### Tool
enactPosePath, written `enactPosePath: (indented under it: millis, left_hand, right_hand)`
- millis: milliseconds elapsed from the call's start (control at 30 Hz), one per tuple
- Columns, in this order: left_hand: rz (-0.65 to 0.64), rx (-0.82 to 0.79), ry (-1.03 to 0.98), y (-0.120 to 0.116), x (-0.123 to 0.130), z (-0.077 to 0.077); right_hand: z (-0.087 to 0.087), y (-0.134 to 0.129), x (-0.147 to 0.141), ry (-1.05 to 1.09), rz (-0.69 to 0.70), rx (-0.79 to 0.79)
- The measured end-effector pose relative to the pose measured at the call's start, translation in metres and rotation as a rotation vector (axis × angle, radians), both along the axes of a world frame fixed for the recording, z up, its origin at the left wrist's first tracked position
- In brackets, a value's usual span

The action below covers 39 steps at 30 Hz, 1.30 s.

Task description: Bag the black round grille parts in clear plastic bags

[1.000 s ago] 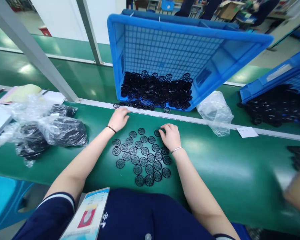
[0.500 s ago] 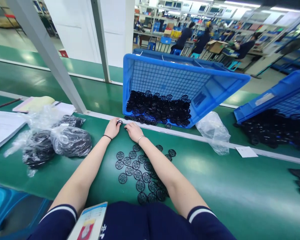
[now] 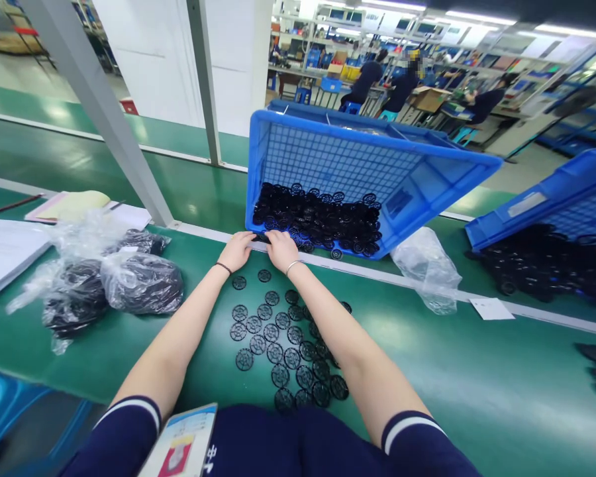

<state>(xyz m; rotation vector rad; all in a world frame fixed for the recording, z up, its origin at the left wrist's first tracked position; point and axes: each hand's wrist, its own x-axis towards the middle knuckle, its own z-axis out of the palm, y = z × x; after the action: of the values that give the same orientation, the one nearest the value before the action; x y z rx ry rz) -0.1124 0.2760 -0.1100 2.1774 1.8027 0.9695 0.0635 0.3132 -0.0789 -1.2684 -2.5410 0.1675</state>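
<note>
At the front lip of the tilted blue crate point(image 3: 322, 246), my left hand point(image 3: 237, 252) and my right hand point(image 3: 281, 250) are close together, with fingers bent inward. Small black spoked discs point(image 3: 261, 238) show between the fingertips, at the near left end of the pile. Both hands appear closed on them, though the fingertips are partly hidden. More black spoked discs point(image 3: 275, 352) lie flat on the green tabletop point(image 3: 427, 371) between my forearms, some under my right forearm. A heap of the same discs point(image 3: 318, 218) fills the crate's lower side.
Clear bags of black parts point(image 3: 142, 281) and papers point(image 3: 10, 255) lie on the left. An empty-looking plastic bag point(image 3: 427, 268), a white card point(image 3: 491, 309) and a second blue crate point(image 3: 531, 199) of black parts stand right. A grey post point(image 3: 104, 126) rises left. People sit at benches beyond.
Both hands have moved slightly right, closer to the crate's lip. Two more discs now lie on the tabletop, just below my hands. A disc had shown at my left fingertips before.
</note>
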Motion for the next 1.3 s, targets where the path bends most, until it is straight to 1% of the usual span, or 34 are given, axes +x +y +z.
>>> enactPosePath:
  millis: [100,167,233,300,400,467,567,667,767,867,967,1033,1100,1167,1300]
  left_hand:
    - [0.033,-0.010,0.006,0.018,0.010,-0.003]
    - [0.058,-0.026,-0.002,0.023,0.010,-0.006]
    - [0.089,-0.038,-0.024,0.023,0.007,-0.008]
    - [0.123,-0.050,-0.061,0.018,0.002,-0.010]
    - [0.137,-0.087,-0.120,0.003,-0.003,-0.013]
    - [0.096,-0.120,-0.141,-0.011,-0.004,-0.014]
    - [-0.011,-0.152,-0.138,-0.029,-0.003,-0.012]
    - [-0.084,-0.158,-0.128,-0.034,0.000,-0.006]
    - [-0.098,-0.161,-0.137,-0.022,0.010,0.002]
    - [-0.070,-0.166,-0.163,0.004,0.032,0.006]
    - [-0.002,-0.181,-0.208,0.031,0.058,0.007]
    - [0.044,-0.198,-0.237,0.044,0.069,0.007]
    - [0.078,-0.216,-0.268,0.053,0.074,0.005]
    - [0.103,-0.231,-0.306,0.058,0.072,0.002]
    - [0.105,-0.277,-0.389,0.057,0.062,-0.004]
  right_hand:
    - [0.005,0.015,-0.004,-0.040,-0.029,0.049]
    - [0.004,0.018,-0.005,-0.069,-0.023,0.067]
    - [0.001,0.018,-0.004,-0.087,-0.024,0.082]
    - [-0.002,0.014,0.001,-0.093,-0.021,0.091]
    - [-0.007,0.001,0.016,-0.099,0.027,0.088]
    - [-0.010,-0.012,0.031,-0.103,0.077,0.074]
    - [-0.014,-0.037,0.056,-0.101,0.136,0.039]
    - [-0.015,-0.054,0.074,-0.087,0.174,-0.003]
    - [-0.013,-0.051,0.077,-0.064,0.147,-0.022]
    - [-0.010,-0.030,0.067,-0.024,0.037,0.001]
    - [-0.010,-0.008,0.053,0.005,-0.061,0.024]
    - [-0.010,0.001,0.046,0.015,-0.100,0.025]
    - [-0.011,0.003,0.043,0.025,-0.120,0.019]
    - [-0.012,0.002,0.045,0.044,-0.136,0.007]
    - [-0.014,-0.005,0.057,0.107,-0.182,-0.046]
